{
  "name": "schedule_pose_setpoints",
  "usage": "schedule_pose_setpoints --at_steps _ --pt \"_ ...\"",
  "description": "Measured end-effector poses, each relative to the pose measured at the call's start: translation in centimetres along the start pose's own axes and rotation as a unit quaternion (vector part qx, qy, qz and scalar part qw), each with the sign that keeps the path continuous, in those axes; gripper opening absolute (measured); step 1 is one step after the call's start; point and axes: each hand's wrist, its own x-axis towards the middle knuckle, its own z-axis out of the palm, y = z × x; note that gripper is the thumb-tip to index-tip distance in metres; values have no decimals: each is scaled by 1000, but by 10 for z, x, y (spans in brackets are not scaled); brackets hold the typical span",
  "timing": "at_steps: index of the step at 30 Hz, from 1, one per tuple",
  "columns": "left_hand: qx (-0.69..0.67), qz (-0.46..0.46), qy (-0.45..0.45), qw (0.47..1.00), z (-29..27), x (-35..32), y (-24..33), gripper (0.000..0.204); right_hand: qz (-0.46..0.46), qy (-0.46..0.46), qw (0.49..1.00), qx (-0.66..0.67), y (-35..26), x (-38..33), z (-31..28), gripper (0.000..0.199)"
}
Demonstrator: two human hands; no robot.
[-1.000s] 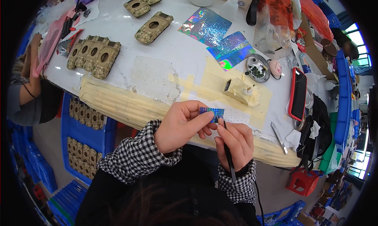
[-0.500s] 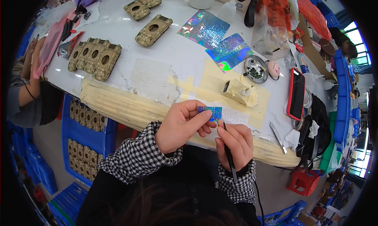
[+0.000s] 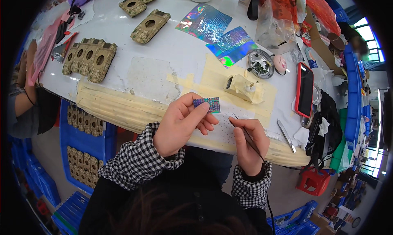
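Between the thumb and fingers of my left hand point(image 3: 174, 130) is a small piece of shiny holographic sheet point(image 3: 213, 104) with a grid pattern. My right hand point(image 3: 253, 149) pinches slim black tweezers point(image 3: 247, 136), their tip pointing up and left, apart from the sheet. Whether the tip carries anything is too small to tell. Below both hands lies white paper point(image 3: 224, 130) with tiny specks on it. Just beyond stands a block wrapped in cream tape point(image 3: 241, 88). Farther off, a round metal dish point(image 3: 260, 71) holds dark green bits, near two larger holographic sheets point(image 3: 204, 22).
Camouflage model tank hulls point(image 3: 150, 27) stand at the far left, others in a blue tray point(image 3: 108, 143) below the table edge. A red-cased phone point(image 3: 304, 89) and a silver metal tool point(image 3: 285, 136) lie at right. Another person's arm point(image 3: 30, 71) shows at left.
My right hand has drawn away from the holographic piece, to the right, with the tweezers. My left hand and the piece sit slightly farther left and higher in the view, which itself has shifted.
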Motion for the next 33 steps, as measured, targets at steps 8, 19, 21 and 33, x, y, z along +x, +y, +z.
schedule_pose_setpoints --at_steps 8,19,21,33 --pt "-11 5 -5 1000 0 0 0 14 -18 -6 998 -51 -3 7 -1 13" --pt "-23 16 -8 1000 -3 -1 -2 15 21 21 999 26 2 14 12 11" --pt "-28 19 -6 999 -3 0 -3 18 20 18 999 27 5 15 13 11" --pt "-21 26 0 999 -3 0 -4 17 -94 -5 992 -81 0 19 5 12"
